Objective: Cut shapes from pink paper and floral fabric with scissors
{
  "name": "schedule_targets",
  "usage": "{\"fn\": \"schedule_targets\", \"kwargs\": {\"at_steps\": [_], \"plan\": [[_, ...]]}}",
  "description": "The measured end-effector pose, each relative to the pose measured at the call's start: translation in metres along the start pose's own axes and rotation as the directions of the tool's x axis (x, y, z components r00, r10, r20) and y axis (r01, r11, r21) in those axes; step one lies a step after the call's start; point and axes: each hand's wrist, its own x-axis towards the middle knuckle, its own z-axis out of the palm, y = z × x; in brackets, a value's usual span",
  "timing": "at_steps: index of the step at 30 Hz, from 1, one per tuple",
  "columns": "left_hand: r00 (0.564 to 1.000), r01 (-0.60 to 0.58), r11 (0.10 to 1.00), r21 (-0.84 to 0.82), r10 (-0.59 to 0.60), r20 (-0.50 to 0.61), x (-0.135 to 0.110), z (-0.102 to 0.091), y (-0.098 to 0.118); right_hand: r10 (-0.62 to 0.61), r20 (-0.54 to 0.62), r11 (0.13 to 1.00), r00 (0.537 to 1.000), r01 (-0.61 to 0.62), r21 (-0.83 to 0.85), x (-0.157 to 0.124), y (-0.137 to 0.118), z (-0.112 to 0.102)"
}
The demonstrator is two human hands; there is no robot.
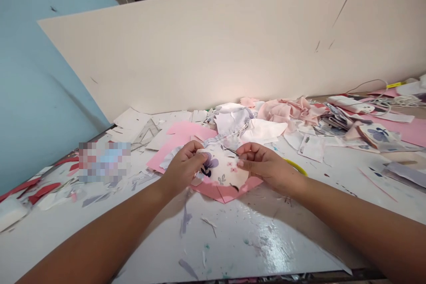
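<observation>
A cream piece of fabric (218,173) printed with purple and pink flowers is held up just above the table. My left hand (186,164) is closed on its left edge, thumb on top beside a purple flower. My right hand (261,164) is closed at the right edge, with thumb and fingers pinched together. A thin dark sliver (230,150) meets the right fingertips; I cannot tell whether it is a tool or part of the print. Folded pink paper (223,194) lies under the fabric. Behind the right wrist a yellow curved object (296,166) shows in part.
Crumpled peach cloth (289,111) and white scraps (266,129) pile up along the upright cream board (216,53). A clear set square (148,134) lies at left. Near the right are a white power strip (351,104), a cable and another floral piece (379,135). Cuttings litter the table.
</observation>
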Motion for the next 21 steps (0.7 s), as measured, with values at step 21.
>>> {"fn": "schedule_targets", "kwargs": {"at_steps": [21], "plan": [[0.987, 0.068, 0.998, 0.003, -0.066, -0.146, 0.0044, -0.0005, -0.0045, 0.016, -0.032, 0.991, 0.999, -0.012, 0.134, -0.0066, -0.0110, 0.0028]]}}
